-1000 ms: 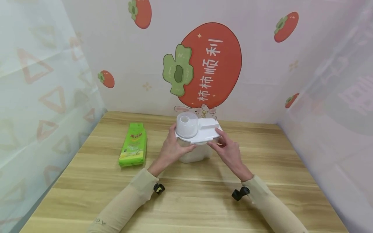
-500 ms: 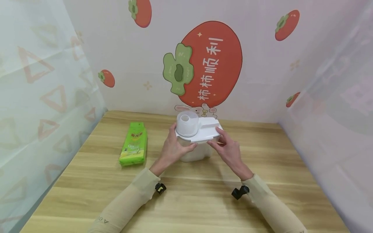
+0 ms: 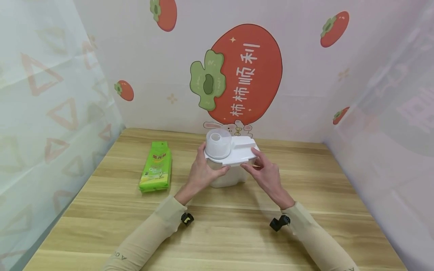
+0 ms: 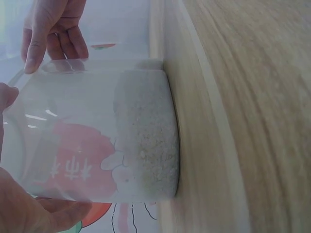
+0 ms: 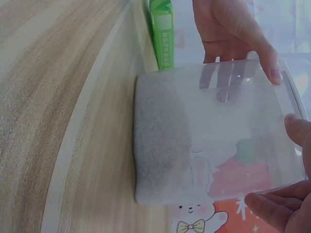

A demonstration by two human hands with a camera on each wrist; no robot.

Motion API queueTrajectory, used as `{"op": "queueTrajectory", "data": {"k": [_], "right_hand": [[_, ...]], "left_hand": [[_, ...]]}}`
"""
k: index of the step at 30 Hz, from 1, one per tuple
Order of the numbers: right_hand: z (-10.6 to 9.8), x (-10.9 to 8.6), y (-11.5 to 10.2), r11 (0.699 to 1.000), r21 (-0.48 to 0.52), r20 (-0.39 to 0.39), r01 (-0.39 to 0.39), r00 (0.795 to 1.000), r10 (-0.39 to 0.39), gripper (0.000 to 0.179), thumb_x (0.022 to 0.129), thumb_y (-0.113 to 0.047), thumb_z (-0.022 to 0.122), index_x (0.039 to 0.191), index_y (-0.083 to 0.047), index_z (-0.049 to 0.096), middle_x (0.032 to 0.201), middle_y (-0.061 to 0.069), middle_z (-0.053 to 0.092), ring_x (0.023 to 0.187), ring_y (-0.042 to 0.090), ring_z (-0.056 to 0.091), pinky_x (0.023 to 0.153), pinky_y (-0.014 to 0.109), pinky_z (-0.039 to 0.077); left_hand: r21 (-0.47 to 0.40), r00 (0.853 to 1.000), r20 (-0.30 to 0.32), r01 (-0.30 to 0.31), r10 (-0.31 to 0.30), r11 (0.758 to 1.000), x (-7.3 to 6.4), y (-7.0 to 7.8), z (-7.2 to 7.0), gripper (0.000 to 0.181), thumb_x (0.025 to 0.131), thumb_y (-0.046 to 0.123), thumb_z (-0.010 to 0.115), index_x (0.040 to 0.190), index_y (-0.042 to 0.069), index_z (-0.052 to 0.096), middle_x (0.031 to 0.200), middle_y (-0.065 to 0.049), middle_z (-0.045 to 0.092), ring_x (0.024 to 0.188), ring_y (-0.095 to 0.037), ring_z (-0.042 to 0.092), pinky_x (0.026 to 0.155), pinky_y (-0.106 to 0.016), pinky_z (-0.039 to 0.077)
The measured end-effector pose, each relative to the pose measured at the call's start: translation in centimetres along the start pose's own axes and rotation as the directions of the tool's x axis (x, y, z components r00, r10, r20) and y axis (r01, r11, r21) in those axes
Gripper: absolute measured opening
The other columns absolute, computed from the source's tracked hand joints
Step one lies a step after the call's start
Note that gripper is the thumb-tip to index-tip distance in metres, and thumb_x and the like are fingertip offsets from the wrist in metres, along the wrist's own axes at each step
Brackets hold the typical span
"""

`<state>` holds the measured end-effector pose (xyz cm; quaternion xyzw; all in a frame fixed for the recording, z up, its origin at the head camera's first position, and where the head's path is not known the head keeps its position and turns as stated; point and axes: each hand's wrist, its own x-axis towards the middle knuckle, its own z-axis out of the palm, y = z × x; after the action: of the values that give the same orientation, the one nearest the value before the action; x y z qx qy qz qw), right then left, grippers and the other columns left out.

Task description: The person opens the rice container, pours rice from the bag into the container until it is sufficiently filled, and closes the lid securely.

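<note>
A see-through rice storage box [image 3: 227, 179] stands upright on the table under a white lid [image 3: 243, 154]. Set in the lid's left part is a round clear cap [image 3: 218, 145] with a white cup shape inside. Pale grains of rice [image 4: 153, 145] fill the bottom of the box in the left wrist view. My left hand [image 3: 200, 173] grips the upper left side, its thumb along the front edge below the lid. On the right, my right hand [image 3: 266, 175] holds the lid's corner, thumb at the front rim and a finger on top. Both hands' far fingers are partly hidden.
A green printed bag [image 3: 156, 169] lies on the wooden table [image 3: 217, 241], left of the box. Printed cloth with a large persimmon picture [image 3: 251, 75] hangs right behind the table, and more cloth closes both sides. Small black cameras sit at both wrists.
</note>
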<state>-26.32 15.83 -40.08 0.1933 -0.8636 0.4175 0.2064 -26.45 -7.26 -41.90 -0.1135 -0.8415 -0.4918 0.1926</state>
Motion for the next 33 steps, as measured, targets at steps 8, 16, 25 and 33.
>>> {"op": "queueTrajectory", "data": {"k": [8,16,25,33], "right_hand": [[-0.5,-0.2,0.8,0.998,0.038,0.004,0.040,0.999,-0.040,0.055,0.085,-0.016,0.077,0.136,-0.011,0.056,0.105,0.021,0.073,0.083,0.024,0.075,0.069,0.027,0.060],[-1.4,0.4,1.8,0.980,0.196,-0.005,-0.038,0.999,0.040,0.029,0.099,-0.002,0.051,0.127,0.005,0.056,0.088,0.027,0.071,0.071,0.017,0.071,0.063,0.025,0.059],[-2.6,1.6,2.2,0.984,0.144,0.093,-0.105,0.991,0.093,0.037,0.104,-0.017,0.045,0.139,-0.005,0.051,0.120,0.023,0.067,0.092,0.013,0.068,0.074,0.030,0.060],[-2.8,2.0,2.5,0.976,0.201,0.210,-0.087,0.977,0.044,0.041,0.104,-0.011,0.043,0.143,0.000,0.045,0.140,0.021,0.054,0.115,0.020,0.059,0.087,0.014,0.049]], "left_hand": [[0.006,0.998,0.063,0.018,-0.019,1.000,0.4,0.0,-0.7,0.110,0.064,0.040,0.091,0.147,0.014,0.023,0.143,-0.011,0.048,0.128,-0.030,0.053,0.107,-0.048,0.044],[-0.022,0.990,0.139,0.004,-0.001,1.000,0.6,-0.4,-1.7,0.109,0.065,0.039,0.091,0.146,0.016,0.021,0.142,-0.010,0.049,0.128,-0.028,0.053,0.108,-0.045,0.044],[-0.082,0.979,0.206,0.007,0.010,0.997,0.4,-0.3,-2.3,0.106,0.066,0.036,0.090,0.145,0.019,0.022,0.138,-0.010,0.052,0.125,-0.028,0.056,0.106,-0.048,0.046],[-0.105,0.970,0.238,-0.027,0.052,0.994,0.2,-0.8,-2.7,0.103,0.069,0.032,0.089,0.145,0.018,0.022,0.136,-0.007,0.055,0.124,-0.024,0.056,0.105,-0.046,0.047]]}}
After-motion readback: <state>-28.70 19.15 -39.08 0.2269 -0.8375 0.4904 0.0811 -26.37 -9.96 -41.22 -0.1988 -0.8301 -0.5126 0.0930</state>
